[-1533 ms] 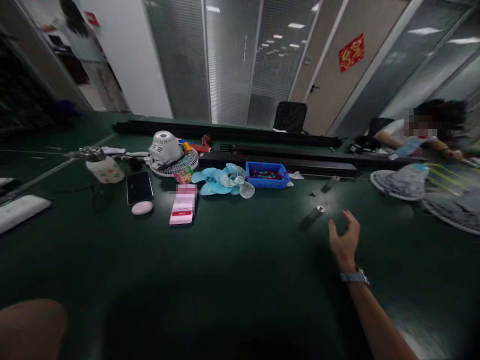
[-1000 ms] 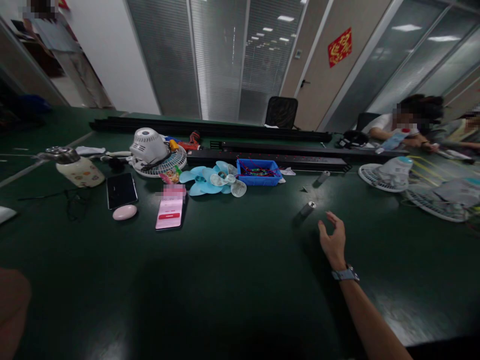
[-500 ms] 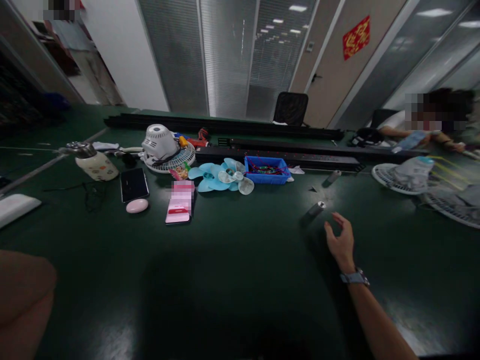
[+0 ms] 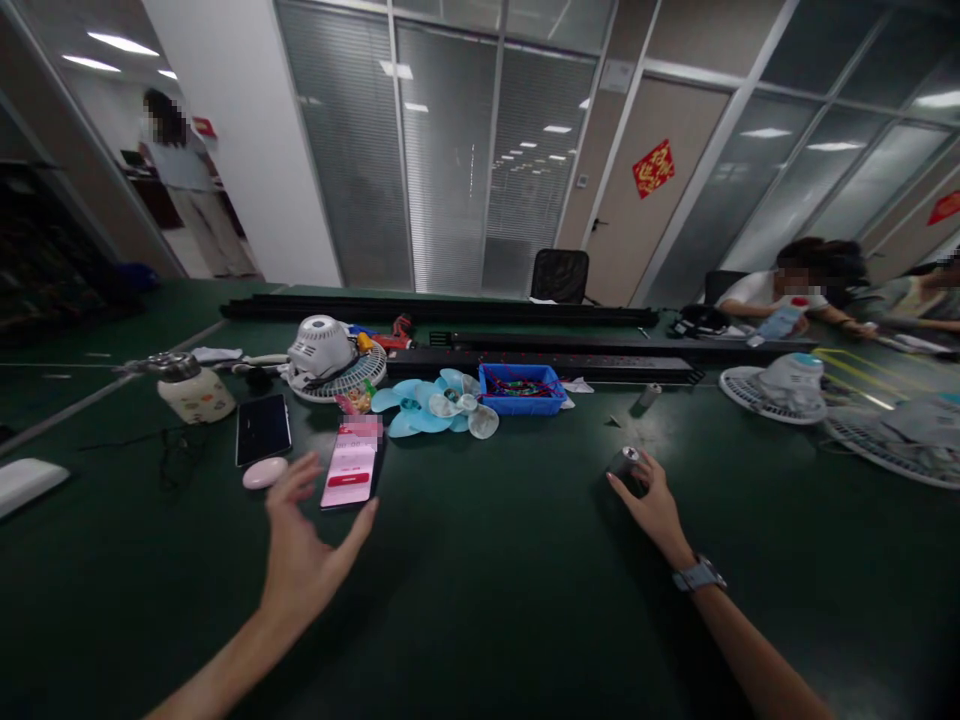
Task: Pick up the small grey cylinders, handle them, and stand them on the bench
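Right of the frame's centre, a small metal cylinder point(image 4: 622, 462) sits on the dark green table point(image 4: 480, 590). The right hand point(image 4: 655, 510) curves thumb and fingers about it; whether they pinch it, I cannot tell. At lower left, the left hand point(image 4: 304, 550) spreads its fingers. Glass partitions point(image 4: 446, 160) fill the upper middle, a door point(image 4: 634, 245) upper right.
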Motion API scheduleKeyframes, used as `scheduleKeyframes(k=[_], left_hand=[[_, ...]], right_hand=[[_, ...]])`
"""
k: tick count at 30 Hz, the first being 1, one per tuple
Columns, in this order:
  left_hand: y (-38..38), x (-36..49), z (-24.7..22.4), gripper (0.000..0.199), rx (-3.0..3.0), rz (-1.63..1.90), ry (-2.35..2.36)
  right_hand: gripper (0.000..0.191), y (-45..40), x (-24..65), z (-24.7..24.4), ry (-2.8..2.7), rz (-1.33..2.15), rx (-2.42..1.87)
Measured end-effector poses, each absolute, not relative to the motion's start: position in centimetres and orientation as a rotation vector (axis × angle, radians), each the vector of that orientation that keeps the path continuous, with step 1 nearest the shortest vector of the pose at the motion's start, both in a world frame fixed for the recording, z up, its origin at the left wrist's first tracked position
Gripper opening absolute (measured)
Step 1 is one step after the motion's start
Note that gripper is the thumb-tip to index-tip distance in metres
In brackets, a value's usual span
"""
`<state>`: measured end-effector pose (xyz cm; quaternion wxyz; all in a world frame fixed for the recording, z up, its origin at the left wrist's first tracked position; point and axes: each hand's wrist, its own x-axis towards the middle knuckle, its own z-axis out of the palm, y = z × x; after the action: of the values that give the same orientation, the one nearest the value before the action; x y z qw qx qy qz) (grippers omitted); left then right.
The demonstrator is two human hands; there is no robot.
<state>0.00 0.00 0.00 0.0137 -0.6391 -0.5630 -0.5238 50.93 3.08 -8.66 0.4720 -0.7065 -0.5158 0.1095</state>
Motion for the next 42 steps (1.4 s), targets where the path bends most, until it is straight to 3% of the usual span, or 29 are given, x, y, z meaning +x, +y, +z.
scheduleKeyframes(k=[2,5,10,17,32,37,42], left_hand=[[-0.4,0.2,-2.5,0.067,-2.113,-1.444,-1.702],[-1.5,1.1,-5.5,0.056,-2.310,-1.229,-1.587],[-2.5,4.5,-5.5,0.042,-2.727,-1.113,-1.347],[-0.8,9.0,-5.4,0.040,-2.997,-1.195,-1.265],[0.1,8.4,-5.4,0.031,-3.004,-1.312,-1.437],[0.4,8.5,-5.3,0.028,-2.915,-1.471,-1.496],[0.2,8.5,-4.3,0.039,-2.958,-1.472,-1.425]], right_hand=[[0.097,4.1,51.5,-8.7,-1.249,0.267,-1.721],[0.086,5.1,51.8,-8.2,-1.227,0.271,-1.685],[0.068,5.5,51.5,-7.3,-1.288,0.312,-1.719],[0.066,4.8,51.6,-7.4,-1.264,0.267,-1.761],[0.058,4.7,52.0,-8.1,-1.139,0.331,-1.611],[0.051,3.3,46.4,-5.4,-1.322,0.426,-1.509],[0.041,0.1,34.9,-2.3,-1.724,0.950,-1.320]])
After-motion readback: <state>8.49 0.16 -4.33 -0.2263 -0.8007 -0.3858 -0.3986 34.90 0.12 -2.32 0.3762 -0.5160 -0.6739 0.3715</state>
